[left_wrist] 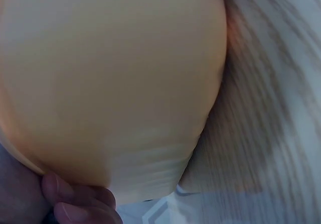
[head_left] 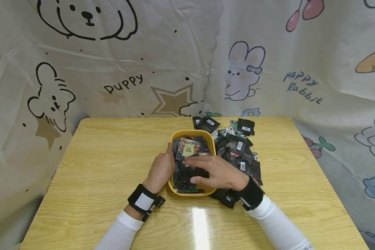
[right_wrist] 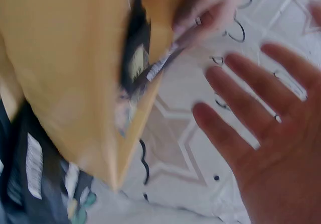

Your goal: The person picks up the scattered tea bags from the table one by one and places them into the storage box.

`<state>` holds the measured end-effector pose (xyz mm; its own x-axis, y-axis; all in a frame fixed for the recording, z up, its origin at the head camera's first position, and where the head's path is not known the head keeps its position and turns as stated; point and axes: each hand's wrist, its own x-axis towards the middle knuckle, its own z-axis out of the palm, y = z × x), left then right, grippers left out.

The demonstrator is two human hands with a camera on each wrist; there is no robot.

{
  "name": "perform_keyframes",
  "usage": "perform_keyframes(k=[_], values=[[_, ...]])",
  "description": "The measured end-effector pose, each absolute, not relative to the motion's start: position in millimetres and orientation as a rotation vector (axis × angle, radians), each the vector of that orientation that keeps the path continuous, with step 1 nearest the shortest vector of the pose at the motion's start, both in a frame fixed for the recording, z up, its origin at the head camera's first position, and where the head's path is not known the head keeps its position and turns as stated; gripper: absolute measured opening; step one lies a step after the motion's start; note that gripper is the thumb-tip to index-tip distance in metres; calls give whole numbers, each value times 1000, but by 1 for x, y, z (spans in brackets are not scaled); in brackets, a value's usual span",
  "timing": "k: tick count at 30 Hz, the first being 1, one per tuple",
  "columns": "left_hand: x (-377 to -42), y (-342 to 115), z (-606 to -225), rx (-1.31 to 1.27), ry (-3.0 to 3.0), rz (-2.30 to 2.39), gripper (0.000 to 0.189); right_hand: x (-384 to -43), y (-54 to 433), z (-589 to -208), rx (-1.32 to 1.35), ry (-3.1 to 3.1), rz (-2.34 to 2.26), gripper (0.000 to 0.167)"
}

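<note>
A yellow plastic bin (head_left: 192, 194) full of small flat packets stands mid-table. On top lies a packet with a food picture and pale label (head_left: 187, 148); darker packets (head_left: 182, 178) fill the near part. My left hand (head_left: 161, 170) grips the bin's left rim, and its curled fingertips (left_wrist: 75, 204) show beside the bin's wall in the left wrist view. Over the bin's right side, my right hand (head_left: 220, 172) is held with straight, spread fingers and nothing in them. The right wrist view shows that open palm (right_wrist: 281, 128) beside the bin, with a packet (right_wrist: 163, 66) sticking out at the rim.
A loose heap of black packets (head_left: 237, 144) with barcode labels lies along the bin's right side, some at the table's back edge. One more black packet (head_left: 226, 198) lies under the right wrist. A printed cloth (head_left: 175, 62) hangs behind the wooden table (head_left: 112, 149).
</note>
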<state>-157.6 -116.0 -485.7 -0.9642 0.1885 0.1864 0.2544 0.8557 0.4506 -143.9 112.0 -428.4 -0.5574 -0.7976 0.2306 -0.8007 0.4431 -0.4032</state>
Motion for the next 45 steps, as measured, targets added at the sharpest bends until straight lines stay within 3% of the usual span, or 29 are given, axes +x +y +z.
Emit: perform_keyframes(k=[5, 14, 22, 30, 39, 45], values=[[-158, -115, -485, -328, -2896, -710, 47, -145, 124, -428, 1419, -2720, 765, 75], [-157, -116, -485, -318, -2904, -704, 49, -137, 173, -437, 985, -2791, 611, 76], [-159, -117, -483, -302, -2912, -711, 50, -110, 209, -466, 1109, -2942, 287, 86], [-159, -116, -484, -312, -2900, -740, 49, -98, 215, -487, 1178, -2950, 262, 62], [-156, -113, -487, -310, -2893, -741, 49, -91, 218, -492, 1178, -3085, 290, 73], [-154, -111, -487, -301, -2897, -725, 49, -92, 218, -498, 1163, -2980, 265, 59]])
